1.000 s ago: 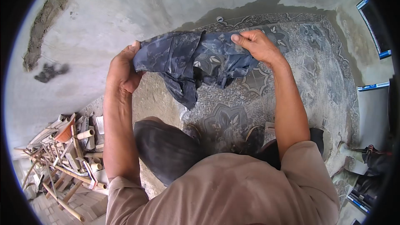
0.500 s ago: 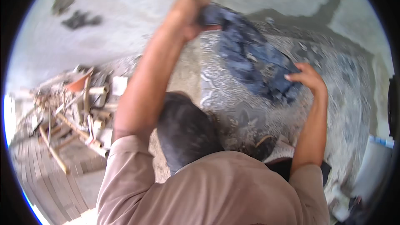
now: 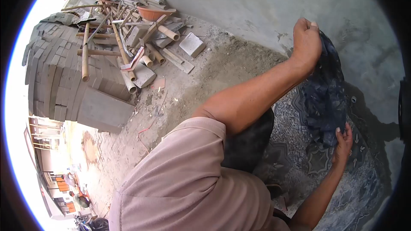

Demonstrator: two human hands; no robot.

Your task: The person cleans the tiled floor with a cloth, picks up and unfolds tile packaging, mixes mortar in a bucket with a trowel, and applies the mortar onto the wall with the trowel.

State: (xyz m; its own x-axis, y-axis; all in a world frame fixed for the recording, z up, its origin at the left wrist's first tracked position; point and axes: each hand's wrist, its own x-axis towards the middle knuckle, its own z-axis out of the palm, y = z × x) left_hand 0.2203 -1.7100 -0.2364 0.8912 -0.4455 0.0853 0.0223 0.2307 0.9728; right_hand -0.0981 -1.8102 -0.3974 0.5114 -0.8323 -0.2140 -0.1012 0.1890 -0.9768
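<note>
A dark blue, crumpled cloth [image 3: 325,96] hangs stretched between my two hands, near the wall. My left hand [image 3: 307,40] is closed on its upper end, knuckles towards me. Lower down, my right hand [image 3: 343,143] pinches the bottom edge between thumb and fingers. Beneath the cloth lies a patterned tile floor [image 3: 280,160] with grey, dusty patches. My bent knee in dark trousers [image 3: 250,143] shows behind the left forearm.
A grey plastered wall [image 3: 239,6] runs along the top and right. Bamboo poles [image 3: 122,49], an orange bowl [image 3: 154,13] and a pale block [image 3: 192,44] lie beside stacked grey blocks [image 3: 64,77]. Two people [image 3: 79,196] are far off at lower left.
My view has swung left, so the bamboo pile shows more fully. The cloth, earlier spread slantwise, now hangs more upright and narrower, still held in both hands.
</note>
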